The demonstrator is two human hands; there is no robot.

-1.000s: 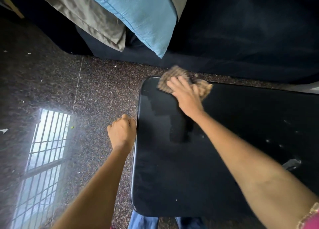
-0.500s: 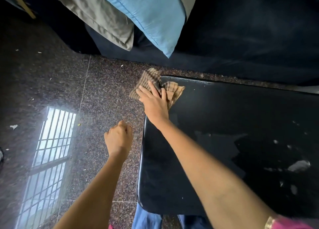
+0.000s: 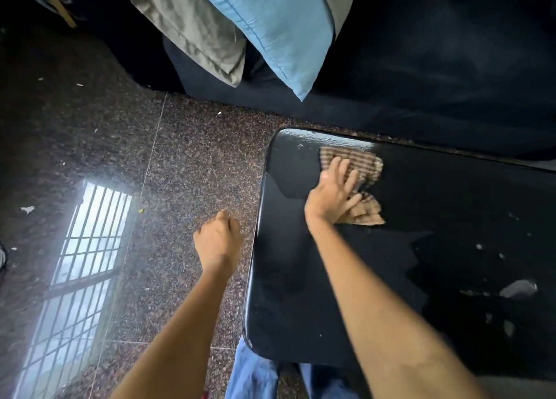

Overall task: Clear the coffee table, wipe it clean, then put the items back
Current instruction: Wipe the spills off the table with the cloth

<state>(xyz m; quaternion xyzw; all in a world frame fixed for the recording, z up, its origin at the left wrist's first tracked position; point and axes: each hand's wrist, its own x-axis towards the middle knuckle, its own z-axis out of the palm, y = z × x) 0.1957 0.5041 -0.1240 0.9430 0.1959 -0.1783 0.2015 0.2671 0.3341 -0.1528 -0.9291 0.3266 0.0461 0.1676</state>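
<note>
**Right hand flat on cloth, far-left corner of table**

Right hand [image 3: 334,188] lies palm down on the checked brown cloth [image 3: 362,185], fingers spread and mostly straight, pressing it onto the black coffee table [image 3: 301,293]. Not a curled grasp: the fingers lie over the fabric, not wrapped round it. Some motion blur on the hand and cloth edge.

Cloth sits on the table top near the far-left corner, just inside the far edge. One part sticks out beyond the fingertips on the far side; another crumpled fold fans out to the right of the wrist.

Left hand [image 3: 219,239] hangs off the table's left edge over the floor [image 3: 180,164], fingers curled into a fist, nothing visible in it. Close beside the table edge; whether it touches is unclear.

Table top is glossy with rounded corners. Pale specks and smudges [image 3: 519,289] on the right part, well apart from the cloth.

Beyond the table's far edge is a dark sofa [image 3: 436,67] with a blue pillow [image 3: 270,22] and a beige pillow [image 3: 186,22] leaning at the far left. Speckled granite floor on the left shows a bright window reflection [image 3: 81,248] and a few small white scraps. Blue jeans [image 3: 252,374] show at the near edge below the table.
</note>
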